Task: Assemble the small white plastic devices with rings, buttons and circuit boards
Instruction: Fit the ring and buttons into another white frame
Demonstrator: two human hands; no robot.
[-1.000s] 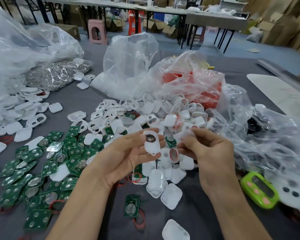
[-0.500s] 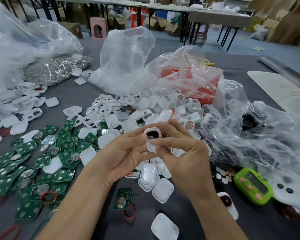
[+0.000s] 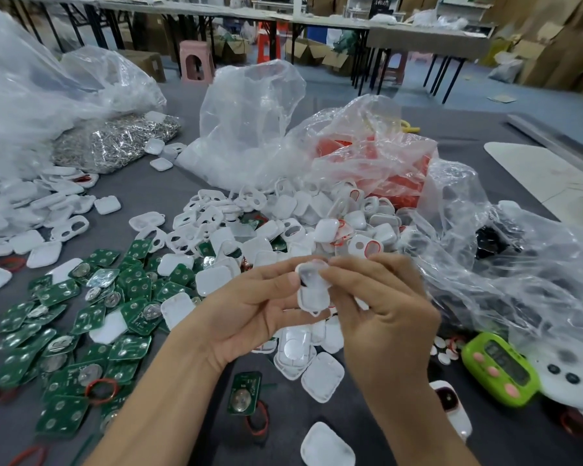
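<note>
My left hand (image 3: 249,311) holds a small white plastic shell (image 3: 313,290) upright between thumb and fingers, its hollow inside facing me. My right hand (image 3: 381,307) pinches the shell's top edge with thumb and forefinger. What sits in its upper opening is blurred. Green circuit boards (image 3: 71,334) with round battery cells lie spread at the left. One board with a red ring (image 3: 244,393) lies below my hands. A heap of white shells (image 3: 283,223) lies beyond my hands, some with red-rimmed holes.
Clear plastic bags (image 3: 249,122) stand behind the heap, one holding red parts (image 3: 377,163). A bag of metal rings (image 3: 115,139) lies back left. More white shells (image 3: 31,210) pile at far left. A green timer (image 3: 498,368) and a finished white device (image 3: 451,408) lie at right.
My right hand came in from the right and closed on the top of the shell in my left hand. The shell's dark opening is now covered by something pale. The view shifted slightly.
</note>
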